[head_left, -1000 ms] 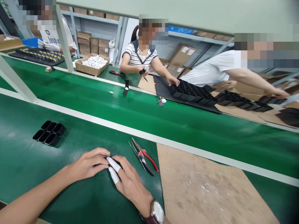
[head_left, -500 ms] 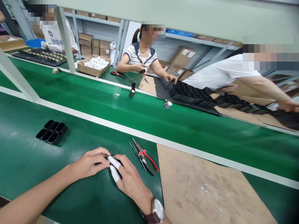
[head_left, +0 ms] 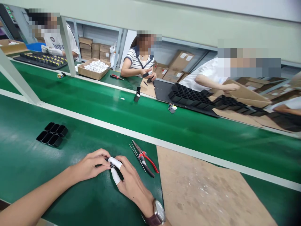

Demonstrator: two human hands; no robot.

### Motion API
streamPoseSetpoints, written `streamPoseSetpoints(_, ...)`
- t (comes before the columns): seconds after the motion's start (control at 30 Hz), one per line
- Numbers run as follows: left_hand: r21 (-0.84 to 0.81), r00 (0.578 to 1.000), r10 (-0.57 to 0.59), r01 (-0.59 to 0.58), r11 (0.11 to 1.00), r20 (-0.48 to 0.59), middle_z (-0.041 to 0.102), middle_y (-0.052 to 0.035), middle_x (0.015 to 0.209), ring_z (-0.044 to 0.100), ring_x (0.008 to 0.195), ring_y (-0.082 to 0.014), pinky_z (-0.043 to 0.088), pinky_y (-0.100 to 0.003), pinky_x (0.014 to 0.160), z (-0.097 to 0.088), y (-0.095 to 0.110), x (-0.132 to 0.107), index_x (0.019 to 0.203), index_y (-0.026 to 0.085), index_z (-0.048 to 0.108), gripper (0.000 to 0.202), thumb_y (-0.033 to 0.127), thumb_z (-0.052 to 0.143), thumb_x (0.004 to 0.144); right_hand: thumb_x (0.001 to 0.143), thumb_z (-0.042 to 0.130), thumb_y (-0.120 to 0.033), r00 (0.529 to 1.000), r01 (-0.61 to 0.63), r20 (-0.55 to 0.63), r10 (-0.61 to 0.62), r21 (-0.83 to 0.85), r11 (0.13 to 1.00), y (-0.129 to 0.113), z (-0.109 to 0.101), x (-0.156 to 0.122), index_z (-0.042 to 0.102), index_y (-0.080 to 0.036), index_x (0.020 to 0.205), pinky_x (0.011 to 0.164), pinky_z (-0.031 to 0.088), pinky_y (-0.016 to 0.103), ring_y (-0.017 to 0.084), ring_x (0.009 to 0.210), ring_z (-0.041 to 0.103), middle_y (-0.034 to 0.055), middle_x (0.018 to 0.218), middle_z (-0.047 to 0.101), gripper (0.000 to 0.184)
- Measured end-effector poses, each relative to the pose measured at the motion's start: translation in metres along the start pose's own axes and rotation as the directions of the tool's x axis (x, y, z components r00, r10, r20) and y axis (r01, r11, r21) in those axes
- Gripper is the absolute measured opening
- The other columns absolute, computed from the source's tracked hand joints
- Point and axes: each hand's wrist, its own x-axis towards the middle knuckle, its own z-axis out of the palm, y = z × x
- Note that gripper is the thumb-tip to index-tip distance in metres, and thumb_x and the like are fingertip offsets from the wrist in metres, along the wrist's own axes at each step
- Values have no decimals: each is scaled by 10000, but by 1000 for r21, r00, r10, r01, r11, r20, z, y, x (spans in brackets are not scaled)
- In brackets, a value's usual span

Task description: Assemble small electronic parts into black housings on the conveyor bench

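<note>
The left hand (head_left: 90, 164) and right hand (head_left: 130, 179) share a narrow grip on a black part (head_left: 113, 165). One shirt (head_left: 50, 40) reads "Inspi…"; carton labels (head_left: 183, 55) are illegible.

Your left hand (head_left: 94, 164) and right hand (head_left: 131, 180) are covering most of a small black piece (head_left: 113, 165), hiding its shape. The frame is cutting off your left forearm (head_left: 42, 197), the cardboard sheet (head_left: 207, 185) and, far right, a co-worker's arm (head_left: 288, 109) beside blurring black parts (head_left: 285, 121). A cluster (head_left: 172, 108) on the belt (head_left: 110, 108) is appearing too small to identify.
</note>
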Motion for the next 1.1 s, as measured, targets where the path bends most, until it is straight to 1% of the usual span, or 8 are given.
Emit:
streamPoseSetpoints(0.13, -13, 1000, 0, 0, 1000, 3, 662, -130, 1216, 708, 1023, -208, 600, -320, 890, 0, -1, -1, 1042, 184, 731, 77, 194, 656, 1026, 999, 517, -112, 1000, -13, 18, 13, -14, 1000, 0, -1, -1, 481, -266, 1493, 907, 637, 474, 267, 1054, 666, 118, 1208, 614, 519)
streamPoseSetpoints(0.3, 1, 1000, 0, 0, 1000, 4, 653, -123, 1195, 708, 1004, -200, 591, -291, 831, 1, -1, -1, 1030, 183, 720, 72, 177, 649, 1028, 1008, 515, -123, 999, 23, -26, -23, -6, 1000, 1, -4, -1, 482, -252, 1484, 872, 650, 432, 264, 1069, 686, 123, 1235, 641, 495)
streamPoseSetpoints(0.43, 11, 1000, 9, -9, 1000, -8, 659, -127, 1207, 711, 994, -202, 603, -308, 853, 1, -1, 0, 1029, 182, 722, 73, 194, 650, 1028, 1013, 498, -118, 998, 45, -34, -47, -44, 998, 2, -6, 0, 500, -262, 1480, 863, 652, 423, 256, 1048, 699, 117, 1212, 659, 488)
streamPoseSetpoints(0.5, 18, 1000, 15, -15, 1000, -13, 663, -126, 1202, 710, 997, -203, 603, -305, 848, 2, -1, 0, 1024, 183, 722, 69, 189, 653, 1025, 1010, 506, -116, 998, 47, -37, -48, -21, 999, 4, -6, -1, 497, -265, 1486, 875, 652, 424, 256, 1062, 702, 116, 1220, 665, 499)
streamPoseSetpoints(0.67, 39, 1000, 12, -12, 999, -1, 659, -121, 1206, 710, 1000, -199, 593, -291, 820, 2, -1, 0, 1020, 187, 715, 60, 176, 657, 1023, 1022, 579, -174, 993, 35, -113, -28, 65, 997, 12, -3, -5, 513, -278, 1465, 886, 647, 388, 241, 1072, 720, 106, 1271, 677, 459)
streamPoseSetpoints(0.8, 43, 1000, 13, -13, 999, -2, 657, -119, 1215, 706, 1022, -201, 596, -301, 856, 3, -2, -1, 1021, 187, 708, 56, 176, 653, 1027, 1023, 547, -149, 991, 76, -113, -76, 0, 997, 13, 1, -7, 543, -229, 1417, 877, 646, 419, 260, 1067, 716, 127, 1240, 682, 402)
streamPoseSetpoints(0.93, 30, 1000, -2, 1, 1000, 6, 648, -119, 1221, 703, 1028, -200, 595, -303, 872, 3, -2, -2, 1019, 186, 703, 57, 176, 648, 1030, 1028, 525, -143, 987, 92, -128, -97, -44, 995, 12, 3, -7, 511, -211, 1450, 868, 649, 431, 266, 1071, 711, 134, 1253, 679, 428)
streamPoseSetpoints(1.1, 27, 1000, -3, 3, 1000, 2, 641, -115, 1235, 698, 1053, -199, 585, -307, 914, 4, -2, -2, 1035, 189, 693, 50, 160, 654, 1025, 1034, 510, -147, 993, 87, -75, -96, -112, 990, 8, 0, -4, 552, -215, 1421, 857, 649, 443, 269, 1039, 709, 134, 1231, 677, 396)
